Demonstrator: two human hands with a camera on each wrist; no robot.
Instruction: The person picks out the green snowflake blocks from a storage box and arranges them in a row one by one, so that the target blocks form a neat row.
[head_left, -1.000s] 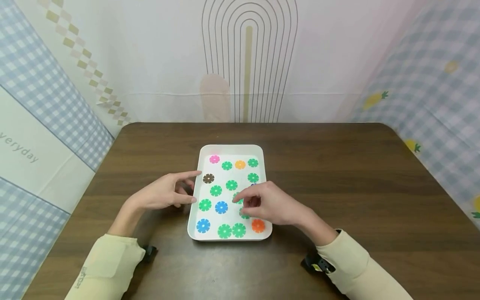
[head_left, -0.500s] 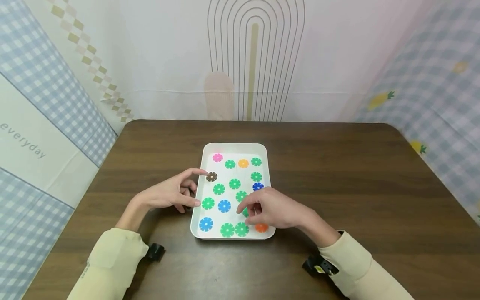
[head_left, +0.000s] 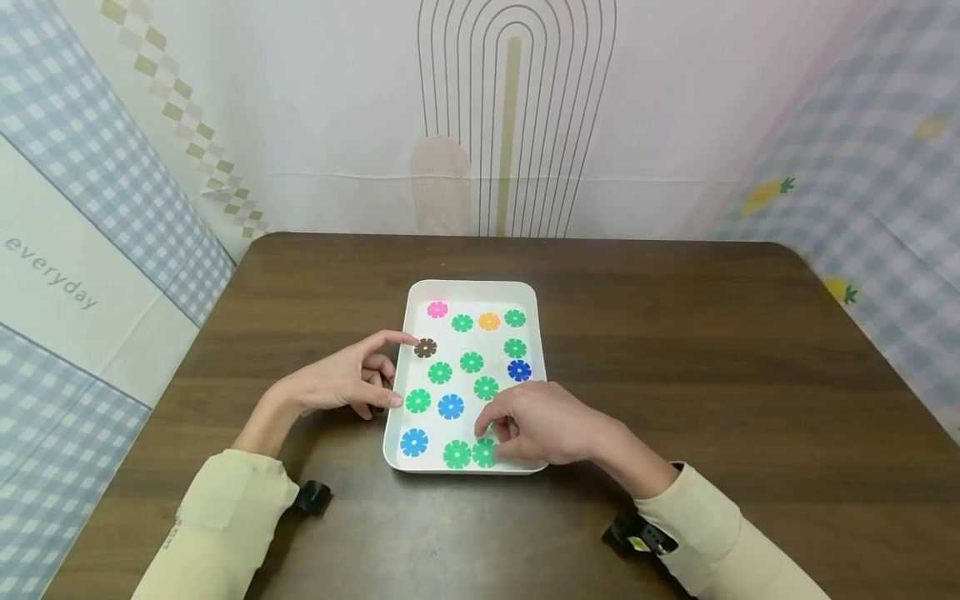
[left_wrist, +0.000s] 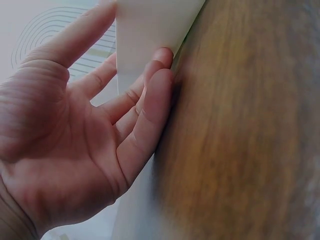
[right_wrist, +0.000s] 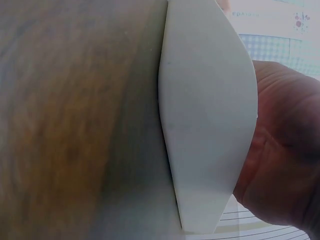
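Observation:
A white tray [head_left: 468,292] holds flower-shaped plastic discs laid flat and apart, mostly green. The left hand [head_left: 341,379] is at its left side, with the index fingertip over the rim near the brown disc [head_left: 425,348]. Its thumb touches the rim by a green disc [head_left: 417,401]; in the left wrist view, other fingers [left_wrist: 157,95] lie against the tray's outer wall. Over the tray's lower right is the right hand [head_left: 551,421], index and thumb bent with a gap between their tips, near a green disc [head_left: 484,452]. It covers the lower right corner.
Blue discs [head_left: 451,407] lie in the tray's lower left, a dark blue disc [head_left: 519,370] at its right. Pink [head_left: 437,309] and orange-yellow [head_left: 489,322] discs sit near the far end. The brown wooden table [head_left: 675,350] extends around the tray, with printed cloth [head_left: 337,108] behind.
My right hand has moved toward the tray's near edge, uncovering the dark blue disc and covering the orange one. The left index fingertip has reached further over the rim. The view has shifted slightly.

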